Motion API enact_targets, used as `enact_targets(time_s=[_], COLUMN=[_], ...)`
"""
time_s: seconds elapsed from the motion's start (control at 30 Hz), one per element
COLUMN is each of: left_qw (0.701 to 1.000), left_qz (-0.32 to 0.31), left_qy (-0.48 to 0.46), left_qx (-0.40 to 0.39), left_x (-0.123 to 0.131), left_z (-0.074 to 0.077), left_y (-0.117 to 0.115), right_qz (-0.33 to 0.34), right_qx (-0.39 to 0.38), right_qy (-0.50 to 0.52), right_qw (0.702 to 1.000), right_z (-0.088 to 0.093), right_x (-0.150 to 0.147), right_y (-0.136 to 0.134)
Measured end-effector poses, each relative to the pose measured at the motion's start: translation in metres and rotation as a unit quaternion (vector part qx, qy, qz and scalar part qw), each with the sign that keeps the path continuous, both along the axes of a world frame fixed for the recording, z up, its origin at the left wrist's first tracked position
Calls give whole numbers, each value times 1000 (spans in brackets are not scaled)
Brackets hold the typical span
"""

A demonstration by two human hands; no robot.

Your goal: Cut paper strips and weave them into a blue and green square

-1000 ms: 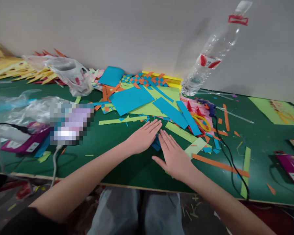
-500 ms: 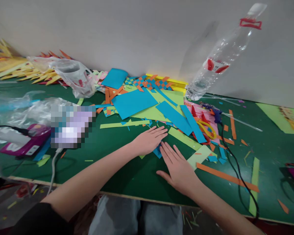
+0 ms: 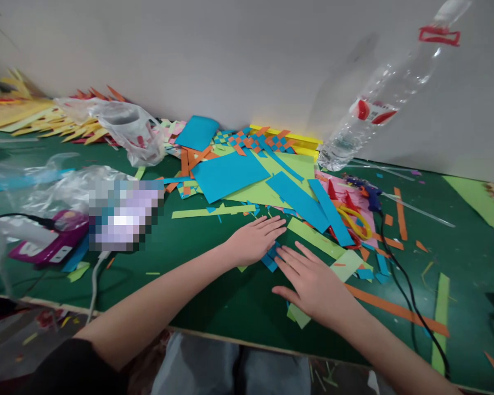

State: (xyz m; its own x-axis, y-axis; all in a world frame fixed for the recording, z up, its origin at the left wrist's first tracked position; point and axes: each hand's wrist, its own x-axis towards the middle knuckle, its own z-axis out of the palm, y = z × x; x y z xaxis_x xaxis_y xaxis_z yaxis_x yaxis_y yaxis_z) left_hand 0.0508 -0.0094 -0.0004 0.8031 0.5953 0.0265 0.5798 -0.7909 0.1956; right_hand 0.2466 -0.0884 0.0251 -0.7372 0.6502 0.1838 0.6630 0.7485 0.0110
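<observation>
My left hand (image 3: 255,240) lies flat over a small folded-looking piece of blue paper (image 3: 269,261), fingers together and stretched out. Beside it my right hand (image 3: 315,281) is spread out low over the table, its fingertips at the right edge of the same piece. Most of that paper is hidden under the hands. A light green strip (image 3: 313,233) runs just beyond the right fingers. The end of a pale green strip (image 3: 299,315) sticks out below the right palm, and an orange strip (image 3: 391,304) passes behind the right wrist.
Blue sheets (image 3: 230,174) and green paper are piled ahead. Yellow-handled scissors (image 3: 356,219) and a blue glue gun (image 3: 370,196) with a black cord lie to the right. A plastic bottle (image 3: 379,109) stands behind. Leftward are a phone (image 3: 127,216) on a cable and a purple power strip (image 3: 51,238).
My right hand has shifted slightly right and away from my left, so more of the blue paper shows. A pale green strip end now appears under the right palm. The view has shifted slightly.
</observation>
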Motion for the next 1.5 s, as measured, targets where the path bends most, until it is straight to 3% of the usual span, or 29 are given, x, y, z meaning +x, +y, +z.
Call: enact_targets(time_s=[0.17,0.27,0.37,0.5,0.6,0.8,1.0,1.23,1.43,1.5], left_qw=[1000,1000,1000,1000,1000,1000,1000,999,984,981], left_qz=[6,13,13,1,0,5,4,4,86,120], left_qy=[-8,-13,-12,6,9,9,6,-27,-153,-154], left_qx=[6,6,5,-2,-5,-12,-17,-25,-21,-20], left_x=[1,1,0,0,0,0,0,-1,-11,-16], left_z=[-1,-3,-5,-6,-5,-2,-3,0,14,16], left_y=[0,0,0,0,0,-1,0,-1,3,5], right_qz=[18,-16,-104,-299,-368,-365,-293,-303,-328,-338], right_qx=[-29,5,25,56,17,-40,-7,-15,-18,-7], right_qy=[33,50,56,70,38,-20,-50,-49,-26,-12], right_qw=[999,999,993,950,929,930,955,952,944,941], right_z=[17,27,34,39,35,12,3,-2,-5,-2], right_x=[-1,4,22,64,93,111,106,99,92,86], right_y=[21,42,72,127,169,224,244,247,240,233])
